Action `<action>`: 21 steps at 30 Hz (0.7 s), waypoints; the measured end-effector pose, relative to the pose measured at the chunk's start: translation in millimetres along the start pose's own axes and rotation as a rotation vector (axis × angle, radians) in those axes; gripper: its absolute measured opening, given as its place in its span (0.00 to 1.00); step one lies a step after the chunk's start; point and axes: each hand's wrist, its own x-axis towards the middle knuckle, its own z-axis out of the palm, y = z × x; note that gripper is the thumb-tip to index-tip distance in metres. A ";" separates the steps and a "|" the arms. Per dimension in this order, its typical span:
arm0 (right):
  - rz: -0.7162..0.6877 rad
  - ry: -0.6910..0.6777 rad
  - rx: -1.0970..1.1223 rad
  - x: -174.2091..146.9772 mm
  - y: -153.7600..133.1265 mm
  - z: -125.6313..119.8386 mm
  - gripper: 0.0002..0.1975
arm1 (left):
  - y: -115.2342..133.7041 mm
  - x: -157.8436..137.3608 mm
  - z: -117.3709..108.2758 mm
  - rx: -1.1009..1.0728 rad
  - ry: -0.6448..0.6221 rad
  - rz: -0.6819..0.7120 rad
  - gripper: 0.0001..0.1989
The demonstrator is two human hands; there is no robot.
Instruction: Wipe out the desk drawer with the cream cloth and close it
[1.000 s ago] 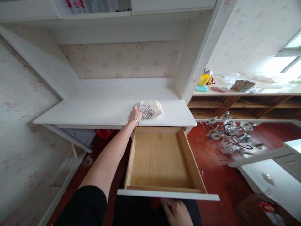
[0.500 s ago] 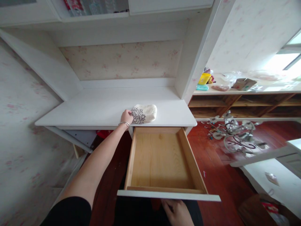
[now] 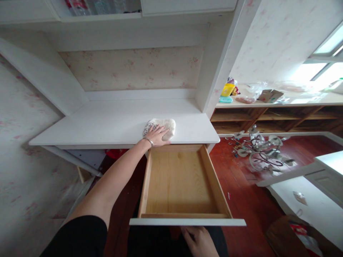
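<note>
On the white desktop, near its front edge, lies a folded cream cloth (image 3: 169, 125) with a fluffy surface and a grey pattern at its left end. My left hand (image 3: 157, 135) rests palm down across the front of it, fingers spread. Just below is a pulled-out wooden drawer (image 3: 179, 178) with a white front, and nothing lies in it. Under the drawer front my right hand (image 3: 200, 242) stays low by my lap, its thumb apart from the fingers. The drawer front hides its fingertips.
The white desk (image 3: 115, 121) has a hutch above. To the right, a low wooden shelf (image 3: 281, 110) carries a yellow container (image 3: 227, 89), plastic bags and a cardboard box (image 3: 270, 95). A dismantled chandelier (image 3: 268, 150) lies on the red floor, beside white furniture (image 3: 302, 196).
My left hand has moved right, from pinching the cloth's patterned left end to lying spread on its front. The cloth has stayed nearly in place. My right hand remains under the drawer front.
</note>
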 end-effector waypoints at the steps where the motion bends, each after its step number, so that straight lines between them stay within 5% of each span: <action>1: -0.009 -0.002 0.003 -0.1 -0.4 -0.9 0.27 | -5.7 0.1 -0.9 0.013 -0.016 0.009 0.44; 5: -0.020 -0.003 0.021 0.4 0.1 -1.8 0.28 | -24.6 -3.4 -3.9 0.043 -0.041 -0.084 0.51; 10: -0.030 -0.016 0.061 0.9 1.9 -1.5 0.27 | -21.1 -16.4 3.0 0.073 -0.003 -0.056 0.38; 14: -0.056 -0.014 0.052 0.5 2.3 -2.7 0.28 | -5.5 -33.1 2.4 0.112 0.051 -0.027 0.29; 21: -0.069 -0.013 0.065 -0.2 0.2 -5.6 0.27 | 50.1 -89.6 12.9 0.161 0.085 0.021 0.30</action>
